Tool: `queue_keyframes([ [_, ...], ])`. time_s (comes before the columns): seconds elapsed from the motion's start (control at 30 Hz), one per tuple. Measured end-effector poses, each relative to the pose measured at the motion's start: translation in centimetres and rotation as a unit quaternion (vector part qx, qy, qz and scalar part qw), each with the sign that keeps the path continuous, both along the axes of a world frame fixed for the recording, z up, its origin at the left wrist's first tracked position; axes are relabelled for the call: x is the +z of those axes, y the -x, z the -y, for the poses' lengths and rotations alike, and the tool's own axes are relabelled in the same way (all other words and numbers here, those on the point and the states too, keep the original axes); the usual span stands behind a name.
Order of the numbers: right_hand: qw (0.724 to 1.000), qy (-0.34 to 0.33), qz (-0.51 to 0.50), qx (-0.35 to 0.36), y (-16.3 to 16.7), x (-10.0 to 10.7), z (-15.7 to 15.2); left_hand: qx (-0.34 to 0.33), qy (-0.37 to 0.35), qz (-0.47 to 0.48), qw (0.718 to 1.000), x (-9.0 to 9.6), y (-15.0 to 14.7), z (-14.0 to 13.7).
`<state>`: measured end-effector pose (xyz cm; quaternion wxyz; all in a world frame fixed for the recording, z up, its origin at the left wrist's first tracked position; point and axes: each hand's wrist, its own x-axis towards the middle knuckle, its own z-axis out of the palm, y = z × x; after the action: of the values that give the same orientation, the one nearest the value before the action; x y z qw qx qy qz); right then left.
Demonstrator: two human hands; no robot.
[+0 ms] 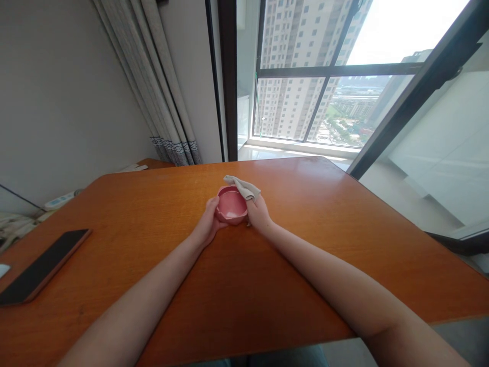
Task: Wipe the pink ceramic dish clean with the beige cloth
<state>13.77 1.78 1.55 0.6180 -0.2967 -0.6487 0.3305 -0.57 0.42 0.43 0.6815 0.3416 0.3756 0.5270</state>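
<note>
Pink bowl [232, 205] — cloth [244, 188] @ rim [228, 187]

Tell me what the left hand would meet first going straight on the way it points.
The pink bowl, which the left hand is already touching. Past that, the grey cloth over the far rim seems next, though depth is unclear.
</note>
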Motion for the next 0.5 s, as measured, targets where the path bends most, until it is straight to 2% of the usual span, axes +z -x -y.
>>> queue_keyframes([
  [0.07,0.999,0.002,0.007,0.042,-0.1,0.3,-0.1,0.021,0.004,-0.016,1.000,0.0,-0.1,0.0],
  [0.13,0.998,0.009,0.014,0.052,0.1,0.3,0.0,0.052,0.007,-0.012,0.999,-0.1,-0.3,0.0],
  [0.3,0.998,0.032,0.030,-0.041,1.6,-0.7,1.2,0.106,-0.035,0.061,0.992,-0.4,-0.4,-0.3],
  [0.4,0.996,0.045,0.015,-0.073,2.2,-1.3,1.6,0.074,-0.067,0.089,0.991,-0.5,-0.3,-0.4],
  [0.5,0.995,0.049,-0.004,-0.083,1.7,-1.2,1.1,-0.001,-0.051,0.067,0.996,-0.3,-0.2,-0.4],
])
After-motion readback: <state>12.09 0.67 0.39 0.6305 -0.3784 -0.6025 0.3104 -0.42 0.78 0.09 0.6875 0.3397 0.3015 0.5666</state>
